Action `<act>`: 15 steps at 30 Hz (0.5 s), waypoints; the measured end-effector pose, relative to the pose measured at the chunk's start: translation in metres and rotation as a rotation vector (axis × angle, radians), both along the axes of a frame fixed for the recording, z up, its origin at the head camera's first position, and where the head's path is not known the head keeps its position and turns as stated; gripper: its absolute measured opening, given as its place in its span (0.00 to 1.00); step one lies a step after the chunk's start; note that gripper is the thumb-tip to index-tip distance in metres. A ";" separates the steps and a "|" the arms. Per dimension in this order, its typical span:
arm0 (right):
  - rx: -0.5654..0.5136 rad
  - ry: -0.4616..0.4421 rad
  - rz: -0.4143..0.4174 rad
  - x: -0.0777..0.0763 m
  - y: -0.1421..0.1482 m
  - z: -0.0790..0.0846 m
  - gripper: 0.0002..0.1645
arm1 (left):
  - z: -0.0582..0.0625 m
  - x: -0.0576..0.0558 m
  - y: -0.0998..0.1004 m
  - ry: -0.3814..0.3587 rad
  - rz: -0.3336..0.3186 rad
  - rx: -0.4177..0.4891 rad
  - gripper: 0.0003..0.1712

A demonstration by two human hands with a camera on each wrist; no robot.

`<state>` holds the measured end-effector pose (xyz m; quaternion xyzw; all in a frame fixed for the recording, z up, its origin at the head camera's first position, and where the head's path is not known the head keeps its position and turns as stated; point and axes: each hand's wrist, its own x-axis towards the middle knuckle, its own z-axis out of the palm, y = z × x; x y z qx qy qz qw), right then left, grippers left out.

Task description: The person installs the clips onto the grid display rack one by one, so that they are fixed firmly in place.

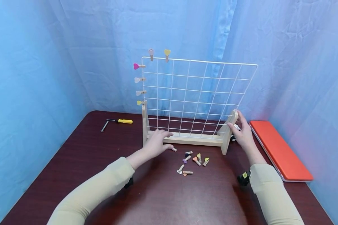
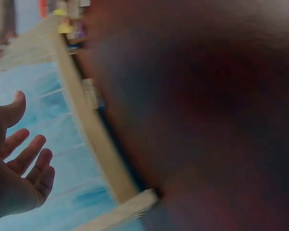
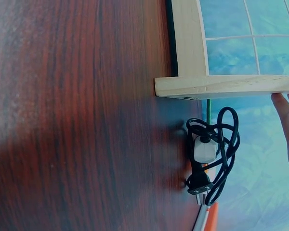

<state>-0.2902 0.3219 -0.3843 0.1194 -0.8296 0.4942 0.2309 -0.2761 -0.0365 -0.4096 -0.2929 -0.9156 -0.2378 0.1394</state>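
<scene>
A white wire grid [image 1: 201, 82] stands in a wooden stand [image 1: 186, 140] on the table. My right hand [image 1: 244, 135] holds the stand's right post [image 1: 227, 137], thumb at its front and fingers by its upper end; in the right wrist view its fingertips meet the post. My left hand [image 1: 155, 144] hovers by the lower left of the grid, fingers loosely bent and holding nothing. Below its thumb lies a small wooden clothespin [image 1: 173, 149]. Heart-topped clothespins, one pink [image 1: 136, 66] and one yellow [image 1: 167, 53] among them, clip onto the grid's left and top edges.
Several more heart clothespins, one orange [image 1: 196, 160], lie scattered before the stand. A yellow-handled screwdriver [image 1: 125, 121] and a bolt [image 1: 104, 126] lie at the back left. A red case [image 1: 280, 150] is at right, and a coiled black cable [image 3: 226, 144] sits beside the right post.
</scene>
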 end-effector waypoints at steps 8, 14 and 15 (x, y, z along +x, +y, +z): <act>-0.001 -0.005 0.001 0.001 0.000 0.001 0.39 | -0.035 -0.015 0.003 -0.139 -0.074 -0.093 0.25; 0.008 -0.009 -0.004 0.001 0.000 0.001 0.39 | -0.046 -0.022 0.009 -0.155 -0.052 -0.162 0.17; 0.010 -0.010 -0.005 0.001 0.000 0.001 0.39 | -0.047 -0.023 0.009 -0.146 -0.045 -0.162 0.14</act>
